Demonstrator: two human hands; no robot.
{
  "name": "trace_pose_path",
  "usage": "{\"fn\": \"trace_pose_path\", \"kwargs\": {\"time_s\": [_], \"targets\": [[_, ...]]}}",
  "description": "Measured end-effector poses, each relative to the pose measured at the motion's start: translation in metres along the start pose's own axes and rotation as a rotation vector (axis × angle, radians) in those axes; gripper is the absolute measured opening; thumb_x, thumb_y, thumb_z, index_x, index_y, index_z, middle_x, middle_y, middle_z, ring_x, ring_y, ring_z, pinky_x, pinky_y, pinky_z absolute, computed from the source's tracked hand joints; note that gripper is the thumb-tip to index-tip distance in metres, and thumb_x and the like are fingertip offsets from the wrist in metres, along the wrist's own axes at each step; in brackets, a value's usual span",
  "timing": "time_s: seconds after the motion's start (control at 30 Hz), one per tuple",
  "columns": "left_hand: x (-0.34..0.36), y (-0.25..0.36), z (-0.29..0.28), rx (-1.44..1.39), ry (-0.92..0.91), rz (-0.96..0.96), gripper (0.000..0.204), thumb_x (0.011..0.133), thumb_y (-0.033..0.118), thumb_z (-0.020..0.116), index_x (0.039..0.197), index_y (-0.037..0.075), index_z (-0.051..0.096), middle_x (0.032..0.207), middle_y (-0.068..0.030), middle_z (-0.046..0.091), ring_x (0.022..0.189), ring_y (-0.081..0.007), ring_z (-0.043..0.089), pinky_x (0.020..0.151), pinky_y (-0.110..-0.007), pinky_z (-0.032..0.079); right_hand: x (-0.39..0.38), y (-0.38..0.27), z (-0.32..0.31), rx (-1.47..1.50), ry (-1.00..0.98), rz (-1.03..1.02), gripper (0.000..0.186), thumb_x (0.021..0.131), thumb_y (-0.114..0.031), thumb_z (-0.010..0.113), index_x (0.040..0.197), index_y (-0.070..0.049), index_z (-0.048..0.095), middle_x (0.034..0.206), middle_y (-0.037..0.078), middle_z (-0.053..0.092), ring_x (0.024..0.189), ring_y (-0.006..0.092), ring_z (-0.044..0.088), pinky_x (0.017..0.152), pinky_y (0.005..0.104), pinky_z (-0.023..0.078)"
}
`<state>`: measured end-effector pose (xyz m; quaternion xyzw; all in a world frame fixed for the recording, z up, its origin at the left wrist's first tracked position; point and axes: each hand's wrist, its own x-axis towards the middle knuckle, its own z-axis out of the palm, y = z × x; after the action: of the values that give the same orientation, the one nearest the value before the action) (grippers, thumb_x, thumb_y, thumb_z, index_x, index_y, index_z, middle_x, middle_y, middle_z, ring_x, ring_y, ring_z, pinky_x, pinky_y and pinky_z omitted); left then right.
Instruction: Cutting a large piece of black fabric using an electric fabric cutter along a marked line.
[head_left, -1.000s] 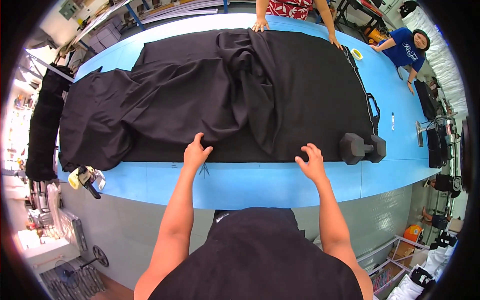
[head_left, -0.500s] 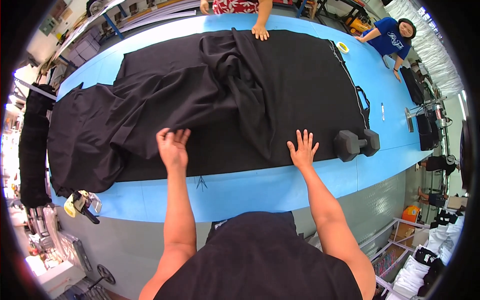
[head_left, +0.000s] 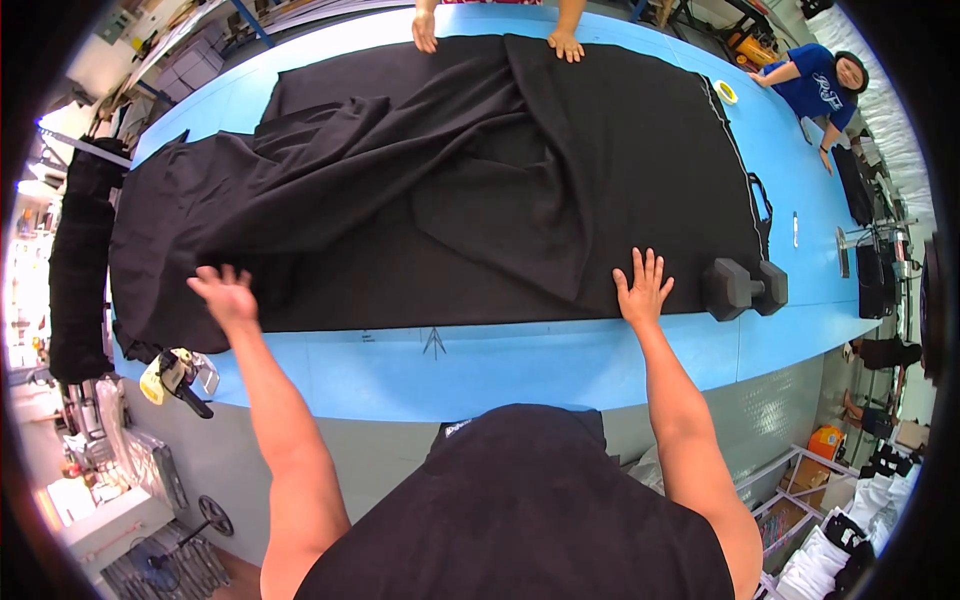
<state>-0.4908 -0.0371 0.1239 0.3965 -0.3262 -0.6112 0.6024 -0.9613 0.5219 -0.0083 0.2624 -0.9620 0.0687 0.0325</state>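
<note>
As the right hand lies flat, fingers spread, on the cloth, the left hand, fingers splayed and seemingly empty, is nearer the folds, just beyond it; the cloth stretches lengthwise left-to-right along the table.

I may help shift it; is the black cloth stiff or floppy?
The black cloth is probably floppy, given its loose folds. It may feel bulky, covering much of the blue table, and could catch where the dumbbell sits at its corner.
</note>
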Motion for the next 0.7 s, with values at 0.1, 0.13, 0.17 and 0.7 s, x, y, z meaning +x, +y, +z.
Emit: {"fn": "trace_pose_path", "kwargs": {"time_s": [0.1, 0.13, 0.17, 0.7], "targets": [[-0.067, -0.078, -0.002, 0.400, -0.141, 0.037, 0.035, 0.091, 0.011, 0.067, 0.115, 0.015, 0.042, 0.095, -0.0024, 0.058, 0.064, -0.0104, 0.054, 0.056, -0.030, 0.048, -0.001, -0.004, -0.002, -0.015, -0.018, -0.004, 0.068, 0.097, -0.059, 0.049, 0.154, -0.024, 0.037, 0.162, 0.009, 0.029, 0.151, 0.0339, 0.021, 0.116, 0.0674, 0.011], [-0.076, -0.099, -0.008, 0.377, -0.194, -0.148, 0.030, 0.090, 0.010, 0.070, 0.106, 0.012, 0.045, 0.085, -0.0054, 0.059, 0.056, -0.0126, 0.055, 0.052, -0.029, 0.050, 0.001, -0.009, -0.001, -0.012, -0.014, -0.011, 0.068, 0.097, -0.058, 0.050, 0.154, -0.023, 0.037, 0.162, 0.009, 0.029, 0.151, 0.0339, 0.021, 0.116, 0.0671, 0.011], [-0.106, -0.126, 0.018, 0.254, -0.096, -0.308, 0.024, 0.091, 0.015, 0.071, 0.102, 0.010, 0.049, 0.084, -0.0063, 0.061, 0.065, -0.0164, 0.063, 0.057, -0.032, 0.055, -0.004, 0.003, -0.002, -0.036, -0.013, 0.003, 0.068, 0.097, -0.058, 0.050, 0.154, -0.023, 0.038, 0.162, 0.009, 0.029, 0.151, 0.0339, 0.021, 0.116, 0.0668, 0.010], [-0.096, -0.190, 0.129, 0.002, -0.105, -0.530, 0.031, 0.092, 0.022, 0.067, 0.114, 0.002, 0.057, 0.124, -0.0130, 0.050, 0.116, -0.0353, 0.046, 0.090, -0.061, 0.052, -0.007, 0.003, -0.012, -0.019, -0.085, 0.059, 0.068, 0.099, -0.058, 0.046, 0.156, -0.024, 0.034, 0.165, 0.007, 0.023, 0.153, 0.0316, 0.015, 0.117, 0.0660, 0.006]]}}
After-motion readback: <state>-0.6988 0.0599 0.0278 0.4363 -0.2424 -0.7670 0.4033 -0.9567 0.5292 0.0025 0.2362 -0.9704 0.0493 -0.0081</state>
